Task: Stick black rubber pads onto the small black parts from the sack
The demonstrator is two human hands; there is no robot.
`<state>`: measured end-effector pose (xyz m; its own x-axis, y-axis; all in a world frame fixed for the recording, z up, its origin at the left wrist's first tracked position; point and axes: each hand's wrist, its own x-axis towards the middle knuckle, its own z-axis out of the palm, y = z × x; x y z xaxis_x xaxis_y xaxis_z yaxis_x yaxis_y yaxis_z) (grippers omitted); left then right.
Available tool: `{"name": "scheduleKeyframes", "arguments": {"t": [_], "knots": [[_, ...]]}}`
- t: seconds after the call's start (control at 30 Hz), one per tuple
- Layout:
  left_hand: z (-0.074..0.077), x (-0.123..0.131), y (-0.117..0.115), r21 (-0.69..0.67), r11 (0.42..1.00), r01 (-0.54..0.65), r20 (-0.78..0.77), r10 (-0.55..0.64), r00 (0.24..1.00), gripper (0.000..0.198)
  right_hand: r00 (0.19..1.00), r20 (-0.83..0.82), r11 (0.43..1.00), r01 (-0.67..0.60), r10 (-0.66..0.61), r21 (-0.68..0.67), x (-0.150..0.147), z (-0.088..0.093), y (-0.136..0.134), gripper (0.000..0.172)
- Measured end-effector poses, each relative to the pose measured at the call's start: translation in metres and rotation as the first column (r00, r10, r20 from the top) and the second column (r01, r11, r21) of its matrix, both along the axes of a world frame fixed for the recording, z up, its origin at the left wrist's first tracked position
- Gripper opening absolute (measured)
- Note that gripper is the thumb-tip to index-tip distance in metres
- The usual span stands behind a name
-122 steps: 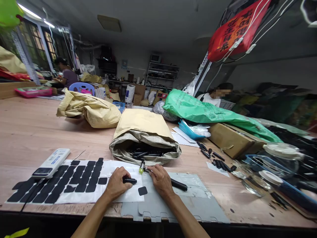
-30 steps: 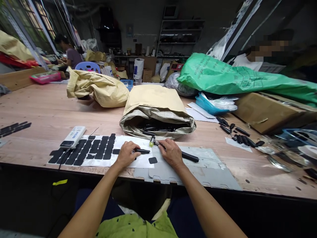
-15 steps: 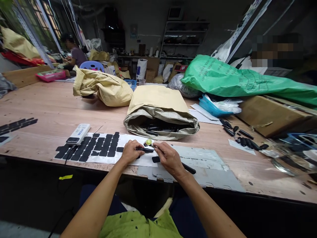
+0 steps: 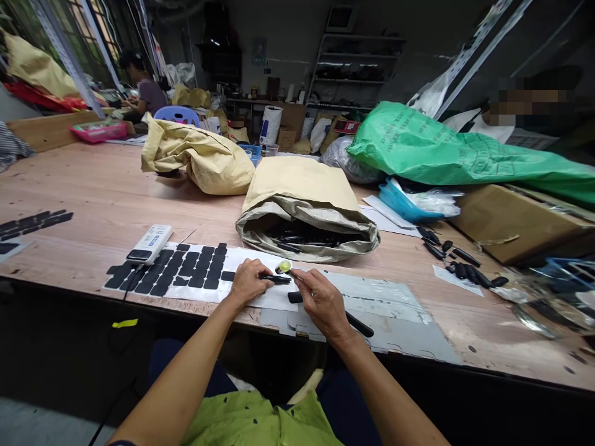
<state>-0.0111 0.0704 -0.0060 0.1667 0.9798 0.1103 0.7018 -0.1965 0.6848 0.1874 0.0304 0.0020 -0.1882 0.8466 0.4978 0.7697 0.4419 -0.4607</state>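
My left hand (image 4: 248, 284) is closed on a slender black piece (image 4: 276, 279) that points to the right. Between thumb and fingers, my right hand (image 4: 323, 305) pinches something thin and metallic-looking; a small round yellow-green piece (image 4: 284, 267) is at its left end. Whether the two are joined I cannot tell. A black handle-like piece (image 4: 360, 324) shows on the right of my right hand, and another black end (image 4: 294, 297) on its left. Both hands are over a white sheet (image 4: 237, 256) with rows of black rounded patches (image 4: 201, 270).
Just behind my hands lies an open sack (image 4: 302, 179) with black pieces inside. A white device (image 4: 149, 243) with a cable rests at the left. Black pieces (image 4: 467, 272) lie near a cardboard box (image 4: 525, 223) on the right. Two other people sit farther back.
The view has shifted slightly, so the table appears a little to the right. My hands keep their grips, and the yellow-green piece stays above the black piece.
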Motion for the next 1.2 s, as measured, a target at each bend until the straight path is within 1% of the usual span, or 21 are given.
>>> {"name": "scheduleKeyframes", "arguments": {"t": [0.13, 0.23, 0.33, 0.4, 0.47, 0.6, 0.63, 0.73, 0.8, 0.83, 0.9, 0.93, 1.0, 1.03, 1.07, 1.1, 1.13, 1.17, 1.2], "knots": [[-0.001, 0.0, 0.0, -0.012, 1.0, 0.0, -0.004, 0.0, 1.0, 0.015, 0.998, 0.055, 0.999, -0.022, 0.024, -0.038, 0.004, -0.004, -0.004, 0.03], [-0.002, -0.001, 0.001, -0.006, 1.0, 0.009, -0.016, -0.009, 1.0, 0.015, 0.999, 0.051, 1.0, -0.002, 0.003, -0.032, 0.007, -0.004, -0.001, 0.03], [-0.002, -0.002, 0.001, 0.009, 1.0, 0.022, -0.032, -0.022, 0.999, 0.014, 0.998, 0.036, 0.999, 0.05, -0.05, 0.007, 0.012, -0.001, 0.011, 0.03], [-0.002, -0.003, 0.001, 0.022, 0.999, 0.033, -0.047, -0.031, 0.998, 0.014, 0.995, 0.069, 0.997, 0.075, -0.077, 0.034, 0.018, -0.002, 0.023, 0.029], [-0.002, -0.003, 0.0, 0.035, 0.998, 0.047, -0.066, -0.044, 0.997, 0.015, 0.987, 0.131, 0.995, 0.083, -0.089, 0.056, 0.024, -0.007, 0.035, 0.027], [-0.004, -0.003, -0.001, 0.05, 0.997, 0.065, -0.1, -0.06, 0.993, 0.029, 0.967, 0.244, 0.996, 0.055, -0.072, 0.073, 0.035, -0.022, 0.053, 0.025], [-0.005, -0.003, 0.0, 0.052, 0.996, 0.067, -0.108, -0.061, 0.992, 0.028, 0.966, 0.251, 0.996, 0.047, -0.064, 0.07, 0.037, -0.026, 0.055, 0.025], [-0.004, -0.003, 0.003, 0.043, 0.996, 0.078, -0.12, -0.072, 0.99, 0.017, 0.972, 0.23, 0.998, 0.041, -0.052, 0.05, 0.039, -0.033, 0.059, 0.024], [-0.001, -0.004, 0.002, 0.047, 0.995, 0.087, -0.09, -0.082, 0.993, 0.012, 0.975, 0.216, 0.998, 0.049, -0.056, 0.035, 0.039, -0.034, 0.06, 0.023], [0.003, -0.004, -0.001, 0.067, 0.994, 0.09, -0.051, -0.087, 0.995, 0.012, 0.974, 0.217, 0.998, 0.054, -0.059, 0.028, 0.038, -0.034, 0.06, 0.023], [0.011, -0.005, -0.016, 0.143, 0.983, 0.114, 0.071, -0.125, 0.99, 0.011, 0.971, 0.23, 0.998, 0.064, -0.066, 0.015, 0.038, -0.033, 0.059, 0.022], [0.014, -0.005, -0.028, 0.195, 0.97, 0.142, 0.137, -0.171, 0.976, 0.012, 0.969, 0.237, 0.998, 0.07, -0.07, 0.011, 0.037, -0.033, 0.059, 0.022], [0.018, -0.004, -0.059, 0.294, 0.926, 0.236, 0.218, -0.306, 0.927, 0.015, 0.965, 0.249, 0.997, 0.08, -0.079, 0.007, 0.037, -0.032, 0.059, 0.022], [0.016, -0.003, -0.076, 0.326, 0.895, 0.304, 0.219, -0.384, 0.897, 0.017, 0.963, 0.254, 0.996, 0.085, -0.084, 0.008, 0.037, -0.033, 0.059, 0.022], [0.011, -0.002, -0.093, 0.327, 0.865, 0.38, 0.193, -0.455, 0.869, 0.018, 0.962, 0.26, 0.996, 0.088, -0.088, 0.01, 0.037, -0.033, 0.059, 0.022], [0.003, 0.0, -0.108, 0.299, 0.838, 0.456, 0.153, -0.514, 0.844, 0.018, 0.96, 0.265, 0.996, 0.09, -0.09, 0.012, 0.037, -0.033, 0.059, 0.022], [-0.008, 0.001, -0.122, 0.24, 0.822, 0.517, 0.11, -0.552, 0.826, 0.019, 0.959, 0.269, 0.996, 0.092, -0.092, 0.013, 0.036, -0.033, 0.059, 0.022], [-0.022, 0.002, -0.133, 0.145, 0.82, 0.554, 0.07, -0.567, 0.821, 0.019, 0.958, 0.272, 0.996, 0.093, -0.093, 0.014, 0.036, -0.032, 0.059, 0.021], [-0.039, 0.002, -0.14, 0.027, 0.832, 0.554, 0.037, -0.555, 0.831, 0.02, 0.957, 0.273, 0.995, 0.094, -0.094, 0.013, 0.036, -0.032, 0.059, 0.021]]}}
